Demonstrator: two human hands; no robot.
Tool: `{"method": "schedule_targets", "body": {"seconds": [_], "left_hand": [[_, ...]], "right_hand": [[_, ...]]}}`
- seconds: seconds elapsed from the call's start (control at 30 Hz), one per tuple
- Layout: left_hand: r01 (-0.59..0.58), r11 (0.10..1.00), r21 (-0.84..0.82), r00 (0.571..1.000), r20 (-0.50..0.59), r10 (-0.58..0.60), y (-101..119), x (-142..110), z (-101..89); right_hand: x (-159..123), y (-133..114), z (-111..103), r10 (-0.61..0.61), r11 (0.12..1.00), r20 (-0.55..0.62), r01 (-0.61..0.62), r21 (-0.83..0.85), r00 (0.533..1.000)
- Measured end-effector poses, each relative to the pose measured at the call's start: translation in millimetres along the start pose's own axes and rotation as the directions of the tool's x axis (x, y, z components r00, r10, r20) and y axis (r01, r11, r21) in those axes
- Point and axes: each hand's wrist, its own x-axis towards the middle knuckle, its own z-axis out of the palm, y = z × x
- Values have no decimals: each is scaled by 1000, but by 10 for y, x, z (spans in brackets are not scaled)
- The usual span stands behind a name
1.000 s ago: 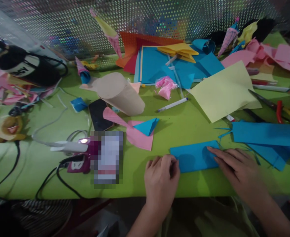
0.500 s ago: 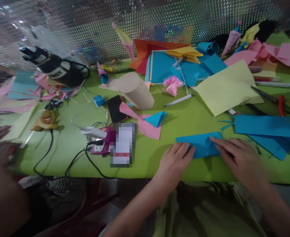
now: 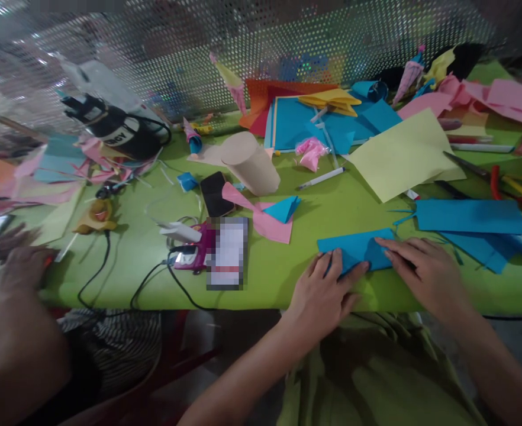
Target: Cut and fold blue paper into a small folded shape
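A folded strip of blue paper (image 3: 358, 247) lies on the green-covered table in front of me. My left hand (image 3: 325, 287) rests on its left part, fingers spread and pressing down, the thumb stretched along the near edge. At the right end, my right hand (image 3: 429, 275) has the paper between its thumb and forefinger. Just beyond that hand are more blue paper pieces (image 3: 469, 215), with thin blue offcuts beside them. A pink paper piece (image 3: 273, 223) with a small blue folded piece (image 3: 283, 209) on it sits to the left.
Beyond my hands lie a pale yellow sheet (image 3: 400, 157), scissors (image 3: 469, 163), a pen (image 3: 322, 177) and a beige paper cylinder (image 3: 254, 165). Leftward are a phone (image 3: 228, 254), a purple power strip (image 3: 194, 251) with cables and a black bottle (image 3: 114, 127). A co-worker's hands (image 3: 19, 263) rest at far left.
My left hand has shifted along the blue paper, its thumb now spread towards the right along the near edge. My right hand stays at the right end. The camera view has moved slightly.
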Motion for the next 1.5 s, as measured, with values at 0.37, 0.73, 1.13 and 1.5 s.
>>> {"method": "schedule_targets", "body": {"seconds": [0.37, 0.73, 1.13, 1.5], "left_hand": [[-19, 999, 49, 1000, -20, 20, -16, -19, 90], [-9, 999, 39, 1000, -28, 11, 0, -23, 89], [-14, 999, 50, 999, -35, 16, -107, -230, 71], [64, 988, 139, 996, -70, -54, -256, -571, 40]], "right_hand": [[-315, -399, -36, -202, 979, -83, 203, 2, 976], [-633, -390, 97, -147, 968, 118, 167, -188, 982], [-709, -179, -2, -100, 974, 46, 108, -202, 994], [-707, -165, 5, -115, 973, 20, 117, -198, 993]]}}
